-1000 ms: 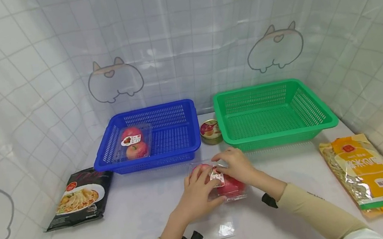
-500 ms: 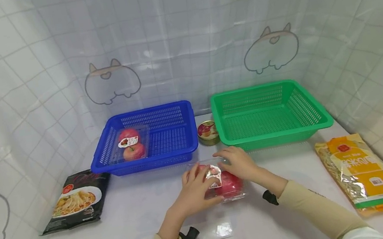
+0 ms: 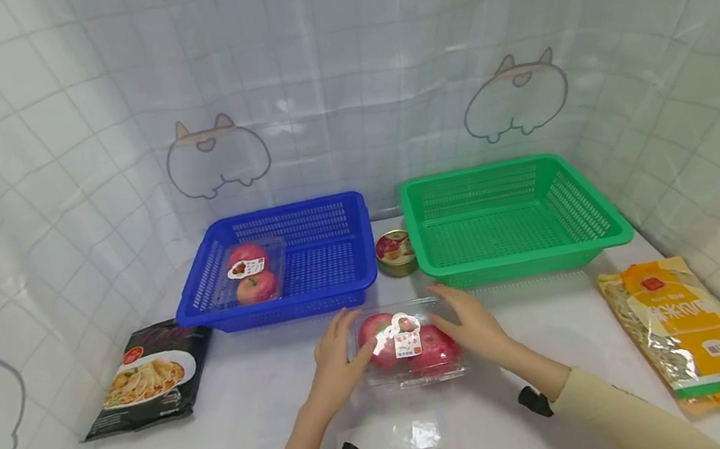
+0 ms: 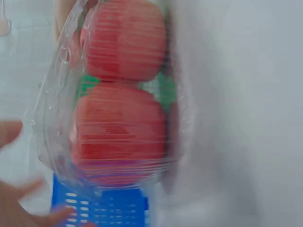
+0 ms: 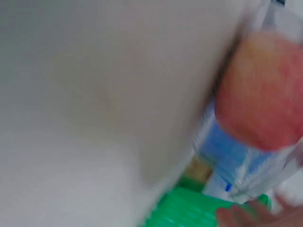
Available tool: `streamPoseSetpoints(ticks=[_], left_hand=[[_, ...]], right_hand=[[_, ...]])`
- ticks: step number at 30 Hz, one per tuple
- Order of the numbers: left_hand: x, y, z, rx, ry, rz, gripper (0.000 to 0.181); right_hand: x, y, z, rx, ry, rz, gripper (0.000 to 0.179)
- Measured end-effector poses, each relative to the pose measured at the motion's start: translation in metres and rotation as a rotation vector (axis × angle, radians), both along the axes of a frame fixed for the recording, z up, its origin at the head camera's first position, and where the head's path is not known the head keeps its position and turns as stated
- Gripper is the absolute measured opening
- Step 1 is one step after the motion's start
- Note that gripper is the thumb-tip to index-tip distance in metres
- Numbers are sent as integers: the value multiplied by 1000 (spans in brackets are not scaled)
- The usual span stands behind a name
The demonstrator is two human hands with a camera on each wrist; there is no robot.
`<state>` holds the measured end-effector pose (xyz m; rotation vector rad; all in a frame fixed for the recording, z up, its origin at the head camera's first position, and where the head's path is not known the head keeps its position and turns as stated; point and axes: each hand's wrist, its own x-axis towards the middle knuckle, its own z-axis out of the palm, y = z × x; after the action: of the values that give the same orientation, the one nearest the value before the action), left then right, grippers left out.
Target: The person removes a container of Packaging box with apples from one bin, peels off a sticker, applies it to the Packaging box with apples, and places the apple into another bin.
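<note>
A clear plastic box of apples (image 3: 407, 343) lies on the table below the baskets, two red apples side by side under a white label. My left hand (image 3: 334, 362) is at its left end with fingers spread; in the left wrist view those fingers (image 4: 28, 189) stand apart from the clear wall. At the right end is my right hand (image 3: 478, 327), its fingers extended along the far corner and its thumb over the edge of the lid. The right wrist view is blurred, with an apple (image 5: 262, 92) inside the box and fingertips (image 5: 241, 215) below it.
A blue basket (image 3: 303, 308) holds another apple pack (image 3: 248, 274). Beside it are a round can (image 3: 396, 252) and a green basket (image 3: 521, 262). A black noodle bag (image 3: 147, 376) lies left, a yellow noodle bag (image 3: 698, 328) right. A clear flat sheet (image 3: 401, 438) lies in front.
Both hands have moved off the top of the apple box and outward to its ends, the left one farther. The label now shows in full.
</note>
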<state>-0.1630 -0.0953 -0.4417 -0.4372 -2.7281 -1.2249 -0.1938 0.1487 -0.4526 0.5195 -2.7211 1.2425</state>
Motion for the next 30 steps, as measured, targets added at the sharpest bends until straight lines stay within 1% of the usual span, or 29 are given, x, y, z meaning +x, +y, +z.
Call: streamPoseSetpoints(ticks=[2,3,4,6,8,10,12,14,16,20,24,27,30], left_hand=[[-2,-3,-4,104,-116,49,60],[-3,-3,-6,147,-176,62,62],[-5,-4,-8,188,-242,72,64],[-8,-4,-10,260,-351,75,68],[-11,-3,-10,309,-429,71,71],[-12,-1,-11,338,-472,71,70],[-12,0,-12,365,-489,66,66],[-11,1,-13,362,-496,74,63],[-8,1,-14,357,-500,78,62],[0,1,-11,331,-487,92,63],[10,-1,1,355,-503,86,58],[17,-3,12,416,-536,71,52],[21,-6,21,476,-559,54,47]], right_hand=[[9,6,-1,-178,-166,-61,62],[13,8,-1,-272,-256,-86,65],[16,10,0,-359,-349,-110,68],[20,13,2,-489,-521,-145,71],[21,14,3,-550,-651,-157,67],[22,13,4,-588,-748,-144,64],[22,12,4,-636,-812,-128,60],[23,11,4,-669,-846,-115,60],[24,10,4,-684,-865,-103,63],[31,11,7,-645,-850,-79,64],[36,14,16,-607,-825,-38,64],[37,18,27,-571,-795,10,67],[36,21,38,-545,-769,34,70]])
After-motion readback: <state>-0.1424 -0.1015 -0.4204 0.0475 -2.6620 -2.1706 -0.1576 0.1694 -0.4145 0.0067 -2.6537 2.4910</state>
